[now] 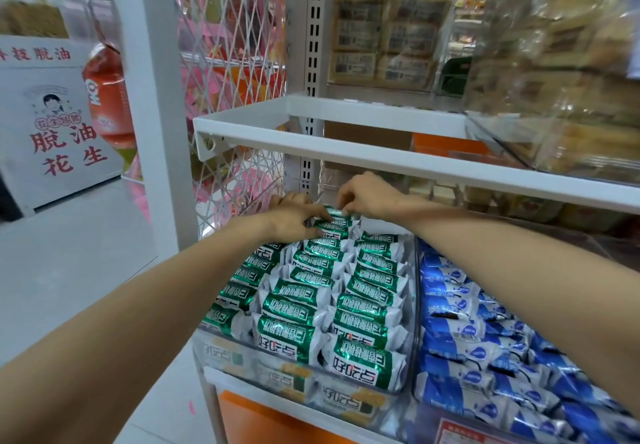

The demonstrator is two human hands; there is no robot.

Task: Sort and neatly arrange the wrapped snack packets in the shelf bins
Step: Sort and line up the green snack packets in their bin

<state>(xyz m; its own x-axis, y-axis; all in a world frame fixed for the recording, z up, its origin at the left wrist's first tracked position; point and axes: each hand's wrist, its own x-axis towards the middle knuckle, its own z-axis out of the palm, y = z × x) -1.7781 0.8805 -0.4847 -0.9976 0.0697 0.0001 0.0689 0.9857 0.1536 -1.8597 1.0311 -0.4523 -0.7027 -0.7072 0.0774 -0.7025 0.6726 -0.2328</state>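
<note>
At bin [412, 305] rear, grips crosswise packet [334, 214] by both ends, left hand [294, 217] pinching left, right hand [367, 196] pinching right.

head cam | worn high, faces forward and down | close over green-packet bin [414, 305] | one view only

Pale floor [69, 263], evenly lit. A white post [152, 97] stands left of a white wire mesh panel [235, 45] and a slotted upright [314, 28]. A white shelf rail [346, 147] crosses the bay. A white carton [52, 125] with red characters stands on the floor at left.
</note>
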